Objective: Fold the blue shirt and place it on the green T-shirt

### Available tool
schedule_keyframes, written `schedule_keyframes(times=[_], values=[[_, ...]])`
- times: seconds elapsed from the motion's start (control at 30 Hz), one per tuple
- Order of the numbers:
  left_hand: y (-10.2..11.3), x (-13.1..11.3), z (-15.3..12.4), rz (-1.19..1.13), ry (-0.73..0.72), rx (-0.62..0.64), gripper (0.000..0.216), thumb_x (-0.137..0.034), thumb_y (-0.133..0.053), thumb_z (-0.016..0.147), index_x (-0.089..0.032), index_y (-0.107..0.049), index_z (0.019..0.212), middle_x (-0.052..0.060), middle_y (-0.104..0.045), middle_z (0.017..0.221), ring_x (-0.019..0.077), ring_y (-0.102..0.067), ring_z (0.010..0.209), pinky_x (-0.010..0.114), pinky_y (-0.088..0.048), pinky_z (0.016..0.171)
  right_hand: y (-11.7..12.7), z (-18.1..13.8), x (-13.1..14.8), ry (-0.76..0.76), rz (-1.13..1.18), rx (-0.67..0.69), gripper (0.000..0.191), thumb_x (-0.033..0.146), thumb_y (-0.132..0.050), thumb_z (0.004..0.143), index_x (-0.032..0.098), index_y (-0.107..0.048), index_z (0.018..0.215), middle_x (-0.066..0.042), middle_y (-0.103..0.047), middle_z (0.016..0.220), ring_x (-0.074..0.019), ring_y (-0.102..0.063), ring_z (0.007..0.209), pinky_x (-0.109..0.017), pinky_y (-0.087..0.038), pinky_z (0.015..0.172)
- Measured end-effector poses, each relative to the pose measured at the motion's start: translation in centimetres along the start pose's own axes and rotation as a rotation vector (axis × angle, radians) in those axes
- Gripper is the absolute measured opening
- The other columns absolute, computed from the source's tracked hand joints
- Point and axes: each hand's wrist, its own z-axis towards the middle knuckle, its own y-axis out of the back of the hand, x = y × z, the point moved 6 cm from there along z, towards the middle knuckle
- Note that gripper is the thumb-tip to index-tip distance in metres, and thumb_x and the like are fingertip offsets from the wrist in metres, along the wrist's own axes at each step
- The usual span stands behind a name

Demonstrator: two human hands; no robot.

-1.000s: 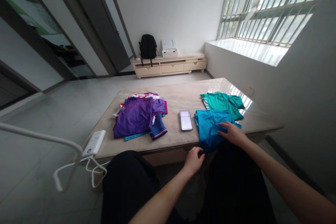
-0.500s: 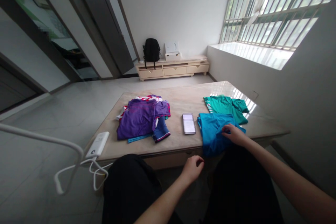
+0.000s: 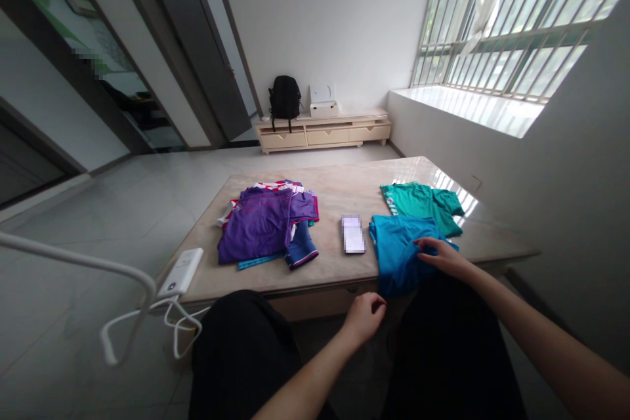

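Observation:
A folded blue shirt [image 3: 394,249] lies at the near right of the table, its lower part hanging over the front edge. My right hand [image 3: 443,256] rests on the shirt's right side, fingers loosely bent, with a gap between thumb and forefinger. Just in front of the table edge hovers my left hand [image 3: 365,315], close to the shirt's lower left corner but apart from it. Its fingers curl loosely and nothing shows in them. Behind the blue shirt, partly covered by it, is a green shirt [image 3: 420,200].
A phone [image 3: 353,234] lies mid-table [image 3: 344,180]. On the left are a pile of shirts topped by a purple shirt [image 3: 258,223] and a white power bank [image 3: 181,272] with a white cable [image 3: 187,325]. A backpack [image 3: 284,97] stands on the low cabinet [image 3: 327,136].
Hardly anything differs. The camera view has shifted slightly; both hands keep nearly the same place and pose, and the shirts and phone stay put.

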Motion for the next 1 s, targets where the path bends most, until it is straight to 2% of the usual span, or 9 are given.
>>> schedule_keyframes(times=[0.1, 0.27, 0.33, 0.5, 0.63, 0.83, 0.93, 1.0], values=[[0.3, -0.2, 0.6, 0.019, -0.008, -0.013, 0.022, -0.021, -0.058, 0.09, -0.019, -0.079, 0.099, 0.007, -0.08, 0.102, 0.024, -0.072, 0.098, 0.033, -0.054, 0.089, 0.0, 0.5, -0.5, -0.015, -0.056, -0.007, 0.025, 0.035, -0.069, 0.096, 0.016, -0.069, 0.112, -0.009, -0.07, 0.124, -0.025, -0.066, 0.116, -0.049, -0.052, 0.105], [0.1, -1.6, 2.0, 0.062, -0.018, -0.084, 0.026, -0.02, -0.058, 0.091, -0.02, -0.074, 0.112, 0.008, -0.074, 0.117, 0.0242, -0.069, 0.108, 0.033, -0.051, 0.098, -0.3, 1.5, -0.9, -0.07, -0.188, -0.006, 0.042, 0.039, -0.069, 0.096, 0.019, -0.062, 0.132, -0.011, -0.063, 0.137, -0.0273, -0.063, 0.121, -0.051, -0.052, 0.104], [-0.3, -2.0, 2.3, 0.075, 0.005, -0.111, 0.026, -0.021, -0.058, 0.092, -0.02, -0.072, 0.114, 0.009, -0.072, 0.119, 0.0248, -0.068, 0.109, 0.034, -0.05, 0.098, -0.5, 1.9, -0.9, -0.1, -0.248, 0.004, 0.045, 0.042, -0.069, 0.096, 0.02, -0.061, 0.135, -0.012, -0.064, 0.135, -0.0279, -0.064, 0.12, -0.053, -0.051, 0.105], [-1.8, -2.0, 2.7, 0.093, 0.093, -0.158, 0.032, -0.023, -0.06, 0.093, -0.021, -0.065, 0.125, 0.01, -0.067, 0.128, 0.0255, -0.067, 0.111, 0.032, -0.051, 0.093, -0.9, 2.8, -0.8, -0.133, -0.316, 0.029, 0.042, 0.045, -0.068, 0.097, 0.019, -0.065, 0.13, -0.011, -0.068, 0.129, -0.0285, -0.063, 0.121, -0.057, -0.047, 0.109], [-2.6, -1.7, 2.8, 0.118, 0.143, -0.163, 0.045, -0.022, -0.063, 0.091, -0.02, -0.057, 0.136, 0.012, -0.061, 0.138, 0.0265, -0.065, 0.117, 0.032, -0.05, 0.095, -0.7, 3.0, -0.8, -0.096, -0.236, 0.061, 0.032, 0.04, -0.068, 0.097, 0.018, -0.068, 0.12, -0.009, -0.07, 0.124, -0.0253, -0.066, 0.114, -0.051, -0.052, 0.103], [-3.0, -1.8, 2.8, 0.17, 0.155, -0.166, 0.049, -0.024, -0.063, 0.092, -0.021, -0.051, 0.14, 0.012, -0.06, 0.136, 0.0261, -0.064, 0.118, 0.032, -0.048, 0.097, 1.3, 0.5, 0.2, 0.024, -0.046, 0.072, 0.03, 0.041, -0.072, 0.093, 0.016, -0.071, 0.11, -0.007, -0.073, 0.113, -0.0243, -0.069, 0.108, -0.047, -0.054, 0.1], [-3.1, -2.1, 2.7, 0.204, 0.129, -0.168, 0.056, -0.025, -0.064, 0.092, -0.022, -0.048, 0.145, 0.012, -0.058, 0.138, 0.0276, -0.06, 0.124, 0.033, -0.045, 0.102, 2.7, -1.9, 1.6, 0.081, 0.034, 0.052, 0.033, 0.047, -0.073, 0.087, 0.02, -0.074, 0.105, -0.006, -0.077, 0.107, -0.0272, -0.07, 0.105, -0.043, -0.054, 0.1], [-3.0, -2.5, 2.8, 0.23, 0.102, -0.171, 0.055, -0.023, -0.066, 0.09, -0.023, -0.051, 0.143, 0.011, -0.057, 0.136, 0.0289, -0.057, 0.125, 0.035, -0.044, 0.105, 3.8, -3.4, 2.6, 0.096, 0.078, 0.011, 0.033, 0.05, -0.072, 0.085, 0.023, -0.075, 0.103, -0.006, -0.079, 0.11, -0.03, -0.07, 0.107, -0.04, -0.053, 0.1]])
